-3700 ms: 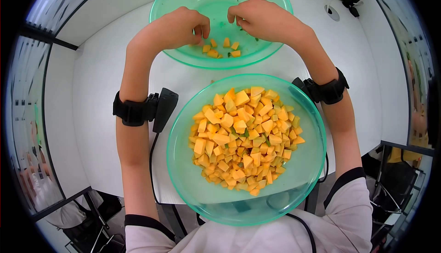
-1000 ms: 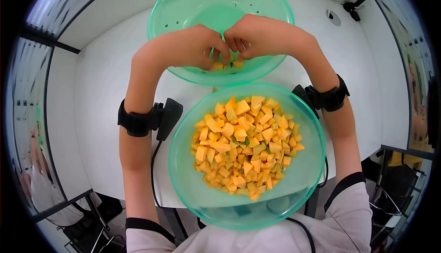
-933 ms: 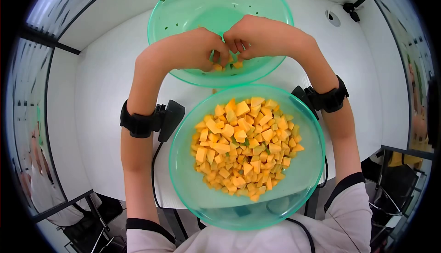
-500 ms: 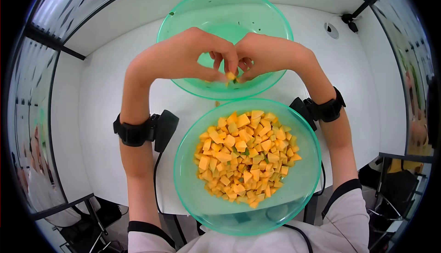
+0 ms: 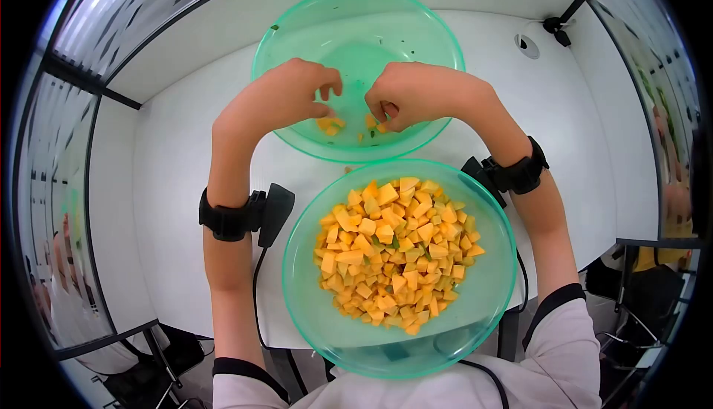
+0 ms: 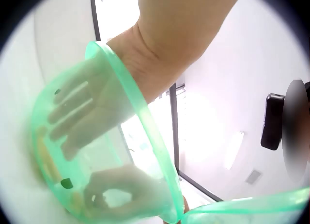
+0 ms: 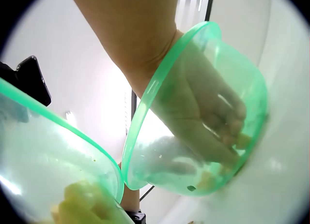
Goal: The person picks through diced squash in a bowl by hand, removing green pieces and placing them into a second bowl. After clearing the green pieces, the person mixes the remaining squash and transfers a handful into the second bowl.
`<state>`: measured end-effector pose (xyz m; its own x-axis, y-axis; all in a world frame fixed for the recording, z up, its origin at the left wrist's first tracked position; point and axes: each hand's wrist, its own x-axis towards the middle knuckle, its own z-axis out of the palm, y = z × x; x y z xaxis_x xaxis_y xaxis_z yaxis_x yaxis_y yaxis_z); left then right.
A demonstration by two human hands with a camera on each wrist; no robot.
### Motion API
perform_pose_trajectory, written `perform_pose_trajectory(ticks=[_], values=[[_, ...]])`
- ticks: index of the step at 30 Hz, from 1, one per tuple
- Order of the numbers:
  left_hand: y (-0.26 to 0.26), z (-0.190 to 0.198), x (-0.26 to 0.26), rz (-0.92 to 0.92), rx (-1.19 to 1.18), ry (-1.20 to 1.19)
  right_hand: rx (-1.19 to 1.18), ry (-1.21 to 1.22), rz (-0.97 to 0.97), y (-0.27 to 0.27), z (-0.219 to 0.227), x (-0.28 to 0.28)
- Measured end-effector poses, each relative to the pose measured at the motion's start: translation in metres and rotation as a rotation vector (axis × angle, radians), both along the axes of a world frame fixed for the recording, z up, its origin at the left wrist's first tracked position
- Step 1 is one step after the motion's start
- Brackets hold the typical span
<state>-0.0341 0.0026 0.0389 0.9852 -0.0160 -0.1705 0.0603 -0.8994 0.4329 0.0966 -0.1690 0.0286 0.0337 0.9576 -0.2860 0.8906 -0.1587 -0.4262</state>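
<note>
Head view: the left hand (image 5: 286, 95) is noted inside the far bowl (image 5: 356, 49), its fingers parted beside loose orange pieces (image 5: 332, 127). The right hand's (image 5: 427, 93) fingers are curled near others; whether any is gripped cannot be told. Heaped cut pieces (image 5: 394, 253) are contained in the near bowl (image 5: 486, 279).

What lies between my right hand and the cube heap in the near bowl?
In the head view, the far bowl's near wall and the near bowl's far rim.
</note>
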Motion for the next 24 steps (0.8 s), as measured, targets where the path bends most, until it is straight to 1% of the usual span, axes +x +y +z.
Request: perform_pose_trajectory(ticks=[4,7,8,11,14,15,17,20,24], values=[[-0.003,-0.003,-0.002,0.02,0.043,0.184,0.102,-0.1,-0.033,0.001,-0.001,0.0],[-0.005,-0.006,0.002,0.066,0.055,0.207,0.169,-0.139,-0.064,0.002,-0.005,0.003],[-0.003,-0.012,0.003,0.068,0.092,0.154,0.183,-0.156,-0.068,0.002,-0.005,0.003],[-0.002,-0.017,0.006,0.114,0.105,0.099,0.242,-0.182,-0.086,0.002,-0.012,0.005],[0.004,-0.026,0.008,0.073,0.087,-0.026,0.26,-0.176,-0.116,0.002,-0.013,0.004],[0.004,-0.024,0.009,0.077,0.051,-0.017,0.263,-0.166,-0.117,0.003,-0.013,0.004],[0.002,-0.018,0.009,0.098,-0.022,-0.01,0.235,-0.153,-0.119,0.003,-0.012,0.004],[0.006,-0.02,0.011,0.036,-0.036,-0.012,0.112,-0.138,-0.116,0.004,-0.005,0.001],[0.001,-0.016,0.01,-0.006,-0.063,0.029,0.069,-0.09,-0.119,0.003,-0.006,0.0]])
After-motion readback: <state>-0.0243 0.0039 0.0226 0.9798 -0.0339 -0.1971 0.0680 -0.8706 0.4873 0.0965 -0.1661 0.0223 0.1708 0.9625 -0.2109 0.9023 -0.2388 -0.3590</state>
